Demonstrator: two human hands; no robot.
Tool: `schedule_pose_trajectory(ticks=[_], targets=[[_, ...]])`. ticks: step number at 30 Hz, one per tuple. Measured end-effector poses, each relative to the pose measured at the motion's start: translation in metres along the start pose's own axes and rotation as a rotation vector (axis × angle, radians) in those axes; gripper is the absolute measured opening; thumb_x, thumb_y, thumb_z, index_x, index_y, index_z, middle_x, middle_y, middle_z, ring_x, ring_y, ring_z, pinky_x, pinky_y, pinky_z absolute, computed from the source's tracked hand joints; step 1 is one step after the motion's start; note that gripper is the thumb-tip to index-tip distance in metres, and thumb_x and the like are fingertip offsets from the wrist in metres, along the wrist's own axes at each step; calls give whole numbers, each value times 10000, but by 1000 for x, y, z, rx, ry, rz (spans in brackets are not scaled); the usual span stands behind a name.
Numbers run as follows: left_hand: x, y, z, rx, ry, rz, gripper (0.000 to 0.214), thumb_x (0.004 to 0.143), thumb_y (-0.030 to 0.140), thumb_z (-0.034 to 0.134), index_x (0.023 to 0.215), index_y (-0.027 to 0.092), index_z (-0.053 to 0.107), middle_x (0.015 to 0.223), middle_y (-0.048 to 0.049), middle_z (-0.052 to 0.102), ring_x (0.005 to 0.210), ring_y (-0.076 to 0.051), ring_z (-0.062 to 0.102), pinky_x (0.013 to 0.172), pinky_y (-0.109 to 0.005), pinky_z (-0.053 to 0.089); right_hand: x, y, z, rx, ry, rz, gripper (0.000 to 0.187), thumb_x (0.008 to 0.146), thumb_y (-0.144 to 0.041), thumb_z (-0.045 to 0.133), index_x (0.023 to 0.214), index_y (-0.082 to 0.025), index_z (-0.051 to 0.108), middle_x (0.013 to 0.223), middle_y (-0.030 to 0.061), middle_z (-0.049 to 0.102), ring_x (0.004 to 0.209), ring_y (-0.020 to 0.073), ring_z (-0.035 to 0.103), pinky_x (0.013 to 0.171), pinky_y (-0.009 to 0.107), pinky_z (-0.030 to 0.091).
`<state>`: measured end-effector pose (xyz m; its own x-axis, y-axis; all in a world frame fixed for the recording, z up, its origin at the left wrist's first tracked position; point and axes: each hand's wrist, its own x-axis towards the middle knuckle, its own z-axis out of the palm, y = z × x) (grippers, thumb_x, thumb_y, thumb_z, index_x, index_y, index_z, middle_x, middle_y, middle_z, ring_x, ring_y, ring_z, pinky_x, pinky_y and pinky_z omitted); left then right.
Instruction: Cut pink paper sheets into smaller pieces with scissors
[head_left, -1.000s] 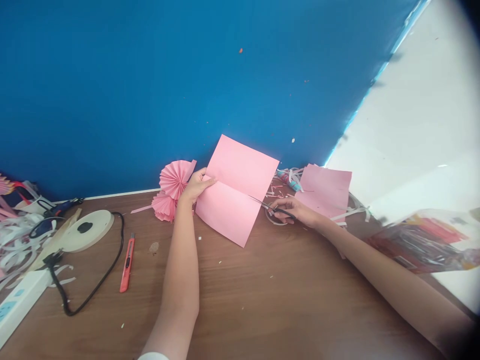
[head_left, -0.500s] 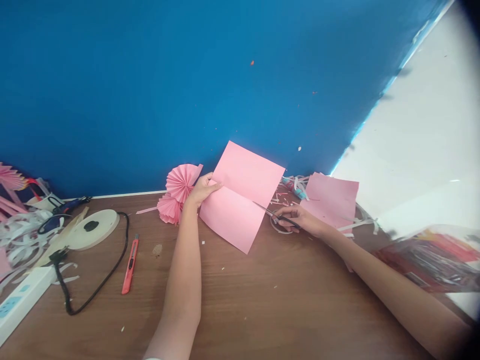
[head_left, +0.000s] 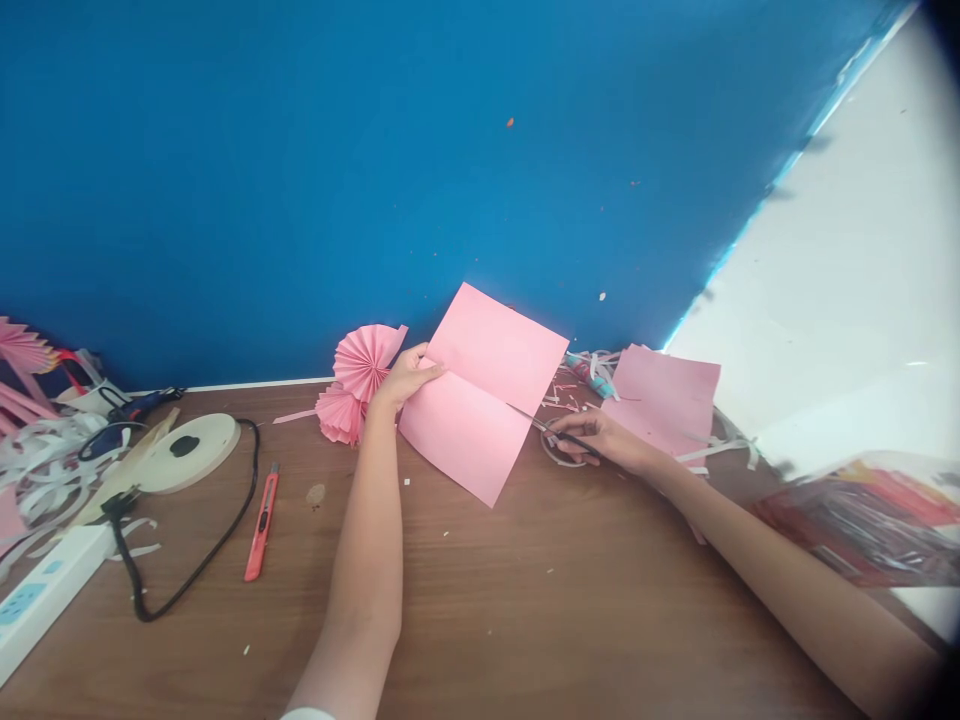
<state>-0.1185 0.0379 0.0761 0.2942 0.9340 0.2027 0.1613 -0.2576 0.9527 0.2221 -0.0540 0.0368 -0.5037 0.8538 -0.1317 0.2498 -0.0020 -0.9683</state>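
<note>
A pink sheet of paper is held up above the table, with a lengthwise line across its middle that looks like a cut or crease. My left hand pinches its left edge, thumb on top and the other fingers behind. In my right hand is a pair of scissors, its blades at the middle of the sheet's right side. Beside my left hand stand pleated pink paper fans. Behind my right hand lie more pink sheets.
On the brown table lie a red utility knife, a white tape roll, a black cord and a white power strip. White strips heap at far left. A clear plastic package is at right. A blue wall rises behind.
The view has shifted very slightly. Both hands, the pink sheet and the scissors keep nearly the same position, with the blades still at the sheet's right side.
</note>
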Motion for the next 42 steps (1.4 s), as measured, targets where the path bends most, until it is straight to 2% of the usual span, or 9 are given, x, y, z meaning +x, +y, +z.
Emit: schedule_pose_trajectory(ticks=[7,19,28,34,42], targets=[[-1,-1,0,-1,8,-11,489,676,437,722,1053,143,621,1097,-88,650,951,-222,609,816,-332,479,-2,-4,1,-32,21,5,435,762,-485,653,1006,-126,681,596,7,593,414,56,379,404,214,277],[-4,-1,1,-66,-30,-54,562,664,410,734,1142,149,595,1111,-95,643,910,-218,620,775,-333,493,-7,-16,3,-109,-60,-37,417,814,-501,582,968,-133,702,602,8,575,424,52,344,410,217,274],[-3,-2,1,-64,-22,-56,558,652,411,746,1125,153,604,1135,-100,636,947,-224,614,804,-340,497,-8,-19,3,-117,-84,-56,386,838,-463,563,943,-122,711,616,16,578,424,52,351,414,220,267],[-5,-1,2,-76,-19,-74,542,642,423,750,1091,151,613,1127,-100,639,941,-227,616,803,-346,501,-7,-17,2,-110,-73,-54,431,818,-503,575,985,-127,707,618,19,590,417,55,357,400,219,283],[-5,-1,2,-113,-30,-68,576,650,413,746,1147,164,595,1125,-92,641,927,-219,622,803,-347,502,-8,-19,3,-71,-84,-26,408,814,-485,602,989,-127,686,634,19,593,441,59,385,416,215,292]])
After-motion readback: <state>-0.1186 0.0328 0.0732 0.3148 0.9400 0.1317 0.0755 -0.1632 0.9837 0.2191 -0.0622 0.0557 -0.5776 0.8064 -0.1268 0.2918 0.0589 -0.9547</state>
